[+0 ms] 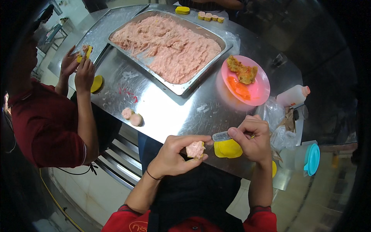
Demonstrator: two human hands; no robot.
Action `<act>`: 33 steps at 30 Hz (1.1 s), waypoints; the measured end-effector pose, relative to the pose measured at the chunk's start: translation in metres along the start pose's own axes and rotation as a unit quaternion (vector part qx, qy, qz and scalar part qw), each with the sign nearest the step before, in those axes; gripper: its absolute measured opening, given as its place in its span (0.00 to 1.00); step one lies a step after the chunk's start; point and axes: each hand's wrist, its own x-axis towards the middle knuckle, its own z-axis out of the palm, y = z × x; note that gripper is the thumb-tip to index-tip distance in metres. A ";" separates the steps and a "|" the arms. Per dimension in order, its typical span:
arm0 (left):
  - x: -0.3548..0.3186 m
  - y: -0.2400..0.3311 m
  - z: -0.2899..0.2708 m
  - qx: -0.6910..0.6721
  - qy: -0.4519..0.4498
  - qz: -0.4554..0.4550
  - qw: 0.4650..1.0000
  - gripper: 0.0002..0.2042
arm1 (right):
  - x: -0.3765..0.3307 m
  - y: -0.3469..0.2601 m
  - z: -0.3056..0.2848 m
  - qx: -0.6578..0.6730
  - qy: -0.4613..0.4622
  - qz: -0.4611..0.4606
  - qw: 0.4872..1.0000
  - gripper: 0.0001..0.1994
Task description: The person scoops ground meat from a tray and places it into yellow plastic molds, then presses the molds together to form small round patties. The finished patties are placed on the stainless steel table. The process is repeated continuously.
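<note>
My left hand [168,154] is closed around a small dumpling [194,149], its pink minced filling showing at the top and a little yellow wrapper at its edge. In my right hand [255,135] is a small flat spatula [221,136], its pale blade pointing left toward my left fingertips. The blade is apart from the filling. Beneath it, near the table's front edge, lies a stack of round yellow wrappers [228,150]. Two filled dumplings [135,119] stand on the table to the left of my hands.
A metal tray [179,90] of pink minced filling [174,46] occupies the table's middle. Right of it are a pink bowl [264,91] with fried food, a white bottle [293,96] and a teal-lidded container [311,159]. A co-worker [58,123] fills a wrapper at left; more dumplings [210,17] stand behind.
</note>
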 end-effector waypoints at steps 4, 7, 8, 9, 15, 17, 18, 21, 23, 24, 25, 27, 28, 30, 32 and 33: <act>0.002 0.010 -0.001 0.038 -0.025 -0.005 0.999 0.12 | 0.004 -0.012 0.022 0.001 -0.027 -0.082 0.996 0.20; 0.000 0.017 0.003 0.056 -0.030 -0.012 0.998 0.12 | 0.002 -0.020 0.015 -0.042 -0.034 -0.102 0.993 0.20; 0.001 0.017 0.000 0.053 -0.036 -0.022 0.998 0.12 | 0.003 -0.022 0.005 -0.076 -0.019 -0.101 0.992 0.20; 0.002 0.017 -0.001 0.051 -0.042 -0.033 0.997 0.12 | 0.003 -0.023 0.000 -0.118 -0.010 -0.093 0.989 0.20; 0.006 0.016 0.002 0.072 -0.032 0.006 0.997 0.12 | 0.003 -0.025 0.008 -0.093 0.011 -0.106 0.990 0.19; 0.007 0.015 0.004 0.041 -0.035 0.003 0.999 0.12 | 0.001 -0.024 0.014 -0.039 -0.008 -0.117 0.992 0.19; 0.008 0.014 0.005 0.038 -0.047 0.008 0.998 0.12 | 0.000 -0.024 0.017 -0.012 -0.018 -0.114 0.993 0.18; 0.006 0.020 0.003 0.095 -0.028 0.015 0.995 0.11 | -0.002 -0.021 0.021 -0.067 0.002 -0.099 0.993 0.17; 0.004 0.022 0.003 0.078 -0.006 0.010 0.997 0.10 | -0.004 -0.019 0.003 -0.060 0.025 -0.069 0.995 0.16; 0.007 0.021 0.012 0.044 0.035 0.027 0.998 0.11 | -0.004 -0.017 -0.004 -0.043 0.030 -0.043 0.998 0.16; 0.007 0.021 0.011 0.022 0.043 0.017 0.999 0.11 | -0.004 -0.016 -0.008 -0.026 0.035 -0.017 0.999 0.16; 0.007 0.020 0.009 0.019 0.035 0.045 0.998 0.12 | -0.004 -0.015 -0.008 -0.029 0.024 -0.040 0.998 0.17; 0.005 0.021 0.003 0.012 0.009 0.030 0.999 0.12 | -0.005 -0.016 -0.007 -0.031 0.012 -0.053 0.998 0.17; 0.003 0.022 0.004 -0.018 -0.013 -0.013 1.000 0.11 | -0.005 -0.018 0.001 -0.029 -0.006 -0.084 0.996 0.18; 0.004 0.022 0.005 0.022 -0.042 0.000 0.999 0.12 | -0.006 -0.022 0.009 -0.032 -0.035 -0.108 0.993 0.18; 0.005 0.021 0.005 0.039 -0.057 0.005 0.998 0.13 | -0.006 -0.023 0.008 -0.043 -0.011 -0.120 0.992 0.18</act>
